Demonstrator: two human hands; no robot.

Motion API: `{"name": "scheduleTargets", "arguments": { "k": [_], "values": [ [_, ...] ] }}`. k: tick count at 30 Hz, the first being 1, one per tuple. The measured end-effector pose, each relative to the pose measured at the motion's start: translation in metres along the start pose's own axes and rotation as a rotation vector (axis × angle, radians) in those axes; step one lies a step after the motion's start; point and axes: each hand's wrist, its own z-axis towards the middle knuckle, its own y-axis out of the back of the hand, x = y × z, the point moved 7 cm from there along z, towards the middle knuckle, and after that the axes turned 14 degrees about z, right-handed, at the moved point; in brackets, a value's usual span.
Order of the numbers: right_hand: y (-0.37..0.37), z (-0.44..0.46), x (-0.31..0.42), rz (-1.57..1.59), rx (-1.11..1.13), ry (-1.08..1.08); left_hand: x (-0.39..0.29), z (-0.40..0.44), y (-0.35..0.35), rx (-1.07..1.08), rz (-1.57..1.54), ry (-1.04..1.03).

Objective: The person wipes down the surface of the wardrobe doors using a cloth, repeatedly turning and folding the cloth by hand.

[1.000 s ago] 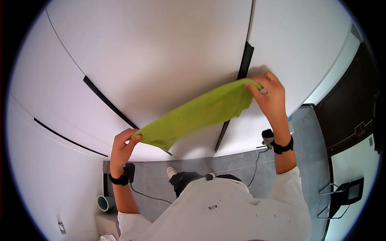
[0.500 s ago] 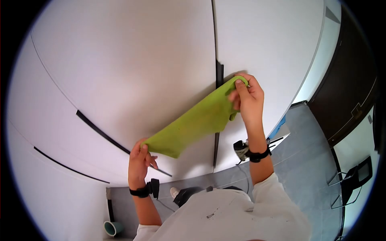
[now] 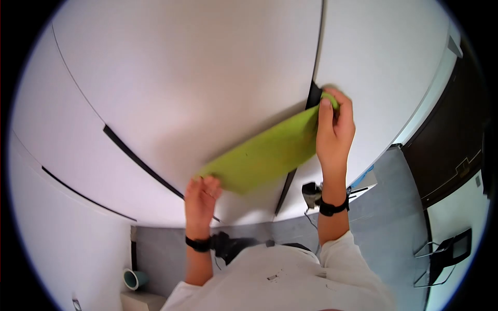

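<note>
A lime-green cloth (image 3: 267, 155) is stretched on a slant between my two hands, in front of a tall white cabinet door (image 3: 207, 78). My right hand (image 3: 336, 129) pinches its upper right end, close to a black door handle (image 3: 314, 95). Lower down, my left hand (image 3: 201, 199), slightly blurred, is closed at the cloth's left corner. The lower edge of the cloth hangs loose and looks soft from motion. Black straps with small devices sit on both wrists.
Long black handles (image 3: 142, 160) run along the cabinet doors on the left. A teal bucket (image 3: 134, 279) stands on the grey floor at lower left. A black folding chair (image 3: 450, 254) is at the right, below a dark brown door (image 3: 446, 135).
Both hands and the cloth have shifted right in view, as has the cabinet seam. My left hand has risen slightly nearer the cloth, whose lower edge has lifted a little.
</note>
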Motion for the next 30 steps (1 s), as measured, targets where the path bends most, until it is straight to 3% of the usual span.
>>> {"name": "scheduleTargets", "arguments": {
  "k": [5,10,14,16,18,23,28,30],
  "values": [
    [-0.010,0.001,-0.001,0.118,0.082,-0.149,-0.046,0.017,-0.015,-0.031,-0.104,-0.146],
    [-0.003,-0.037,-0.045,0.293,0.185,-0.208,-0.020,0.022,-0.004,-0.105,-0.170,-0.125],
    [-0.003,-0.031,-0.038,0.189,0.175,-0.209,-0.034,0.023,-0.016,-0.097,0.046,-0.153],
    [-0.012,-0.021,-0.019,0.185,0.236,-0.123,-0.070,0.020,-0.031,-0.045,0.338,-0.342],
    [-0.004,-0.019,-0.008,0.106,0.160,-0.045,-0.083,0.007,-0.041,-0.045,0.617,-0.397],
    [0.002,-0.024,-0.025,0.208,0.179,-0.183,-0.077,-0.001,-0.060,-0.012,0.950,-0.613],
    [0.010,-0.030,-0.045,0.425,0.021,-0.226,-0.071,0.002,-0.053,-0.077,0.991,-0.632],
    [0.013,-0.026,-0.038,0.439,-0.030,-0.217,-0.084,-0.006,-0.047,-0.229,0.849,-0.609]
  ]
}}
